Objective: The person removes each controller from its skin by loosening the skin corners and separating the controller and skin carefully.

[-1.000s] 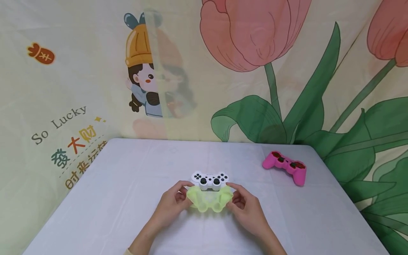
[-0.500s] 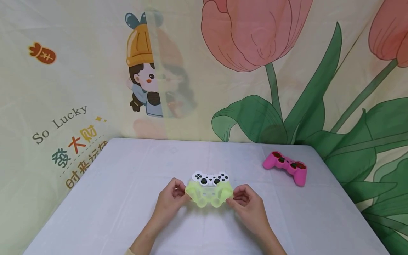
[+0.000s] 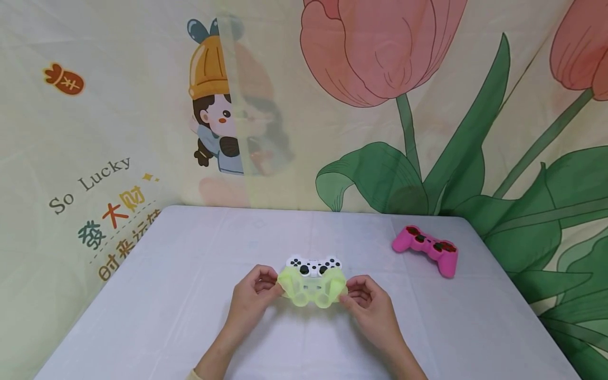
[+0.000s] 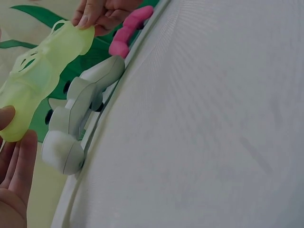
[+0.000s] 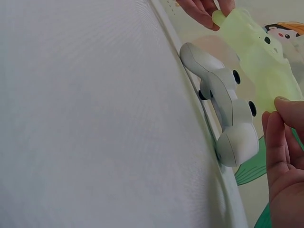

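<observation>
Both hands hold up a translucent yellow-green silicone controller cover (image 3: 312, 287) by its two ends. My left hand (image 3: 252, 298) pinches its left grip end between thumb and fingers; my right hand (image 3: 372, 309) pinches the right one. A white game controller (image 3: 313, 264) lies on the table just beyond, its lower half hidden by the cover in the head view. In the left wrist view the cover (image 4: 40, 71) hangs above the white controller (image 4: 71, 114), with a gap between them. From the right wrist, the same gap shows between cover (image 5: 259, 57) and controller (image 5: 223, 99).
A pink game controller (image 3: 425, 249) with dark red and black parts lies at the back right of the table. The table (image 3: 199, 253) has a white cloth over it. Behind it hangs a printed backdrop (image 3: 285, 195) with tulips and a cartoon figure.
Both hands have lifted the cover slightly and moved it away from the body, so it now overlaps more of the white controller in the head view. Both controllers stay put.
</observation>
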Motion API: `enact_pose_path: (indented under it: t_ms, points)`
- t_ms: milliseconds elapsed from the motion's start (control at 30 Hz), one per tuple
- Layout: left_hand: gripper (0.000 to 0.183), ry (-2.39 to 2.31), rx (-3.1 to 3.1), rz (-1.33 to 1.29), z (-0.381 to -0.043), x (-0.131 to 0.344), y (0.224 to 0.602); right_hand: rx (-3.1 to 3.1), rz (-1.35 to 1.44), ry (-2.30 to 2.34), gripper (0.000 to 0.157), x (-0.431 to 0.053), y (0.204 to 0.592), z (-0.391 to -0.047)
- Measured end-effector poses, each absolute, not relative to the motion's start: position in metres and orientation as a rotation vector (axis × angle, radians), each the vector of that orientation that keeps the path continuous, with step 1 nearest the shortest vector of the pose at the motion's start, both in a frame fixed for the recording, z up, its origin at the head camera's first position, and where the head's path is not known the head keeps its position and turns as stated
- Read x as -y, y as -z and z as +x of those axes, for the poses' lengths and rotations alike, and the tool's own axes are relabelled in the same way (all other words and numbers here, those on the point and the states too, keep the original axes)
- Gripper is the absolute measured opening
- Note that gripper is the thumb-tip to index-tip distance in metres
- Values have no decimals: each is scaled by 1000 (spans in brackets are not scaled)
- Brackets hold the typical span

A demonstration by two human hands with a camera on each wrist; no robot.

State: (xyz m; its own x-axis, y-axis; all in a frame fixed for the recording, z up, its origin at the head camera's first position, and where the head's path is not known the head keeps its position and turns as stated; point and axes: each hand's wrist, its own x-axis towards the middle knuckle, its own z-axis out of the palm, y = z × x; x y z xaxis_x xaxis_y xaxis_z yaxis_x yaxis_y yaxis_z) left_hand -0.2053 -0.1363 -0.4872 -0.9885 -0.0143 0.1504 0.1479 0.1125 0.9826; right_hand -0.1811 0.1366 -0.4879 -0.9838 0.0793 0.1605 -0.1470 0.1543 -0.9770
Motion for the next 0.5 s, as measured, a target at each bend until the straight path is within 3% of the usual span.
enact_pose_path:
  t_ms: [500]
  points:
    - [27,1961,2261,-113,-207,137,487,2282,115,-1893,40,-137,485,-179]
